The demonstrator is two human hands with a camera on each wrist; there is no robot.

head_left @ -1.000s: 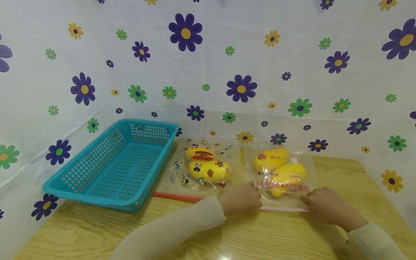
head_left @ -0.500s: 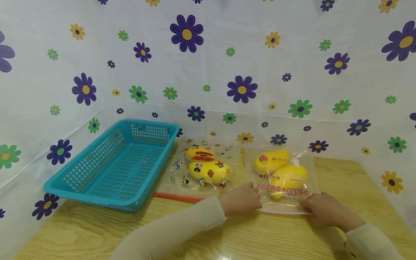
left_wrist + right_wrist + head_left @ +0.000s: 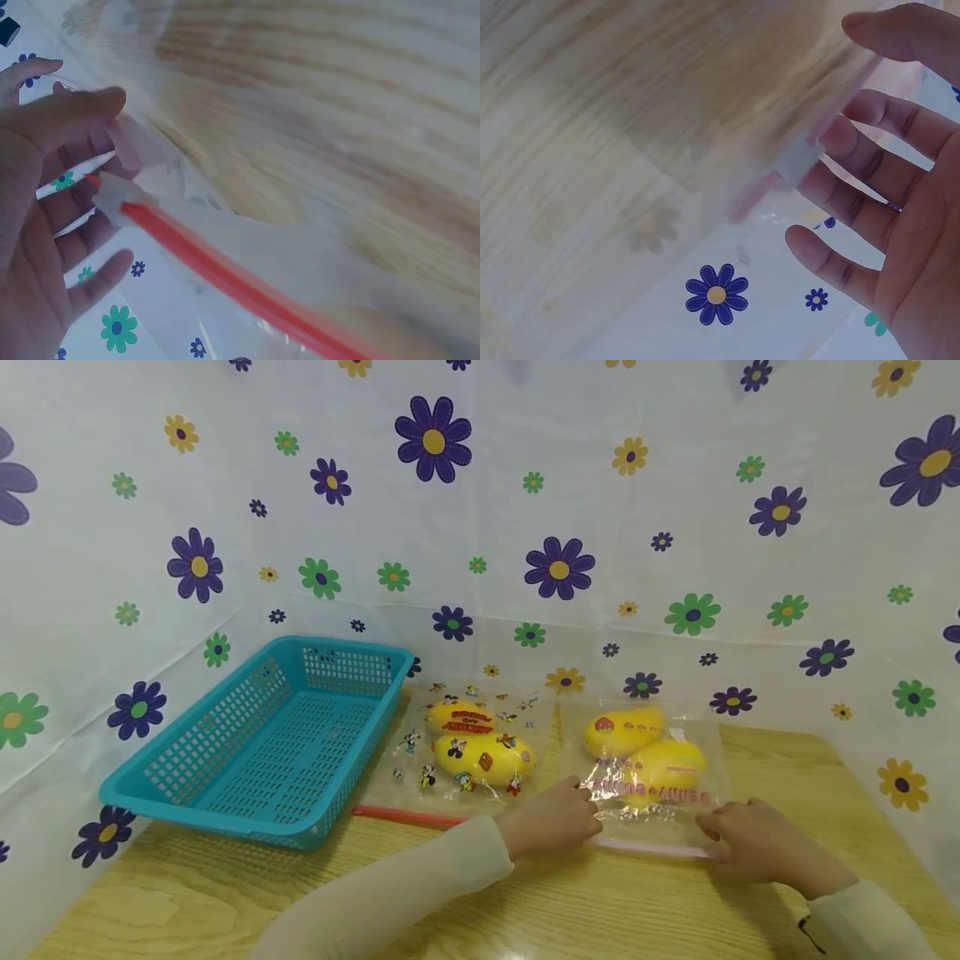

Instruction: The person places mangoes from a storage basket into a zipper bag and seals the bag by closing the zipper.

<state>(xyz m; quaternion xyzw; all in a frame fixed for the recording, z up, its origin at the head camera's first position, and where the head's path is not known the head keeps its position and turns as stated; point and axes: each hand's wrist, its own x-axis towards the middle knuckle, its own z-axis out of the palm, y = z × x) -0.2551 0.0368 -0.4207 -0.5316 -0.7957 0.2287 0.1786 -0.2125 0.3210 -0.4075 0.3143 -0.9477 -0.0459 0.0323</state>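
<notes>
A clear zip bag [image 3: 667, 835] with pink lettering and a pink closure strip lies on the table, holding two yellow mango-like fruits [image 3: 626, 732]. My left hand [image 3: 551, 818] pinches the near left corner of this bag, at the strip's left end. At the other end, my right hand [image 3: 761, 843] grips the near right corner, fingers bent. The right wrist view shows a whitish slider [image 3: 801, 161] on the strip beside the fingertips. Left of it lies a second clear bag [image 3: 401, 789] with cartoon prints, a red strip [image 3: 225, 274] and two more yellow fruits [image 3: 483, 757].
A blue-green plastic basket [image 3: 285, 752] stands at the left of the wooden table [image 3: 187, 902], with nothing in it. Behind and beside the table hangs a white cloth [image 3: 480, 510] printed with flowers. My left forearm [image 3: 390, 893] crosses in front of the cartoon bag.
The right hand has shifted slightly right and nearer, with small shifts in the pink-lettered bag and its glints. The left hand stays almost in place. The fruits have barely moved.
</notes>
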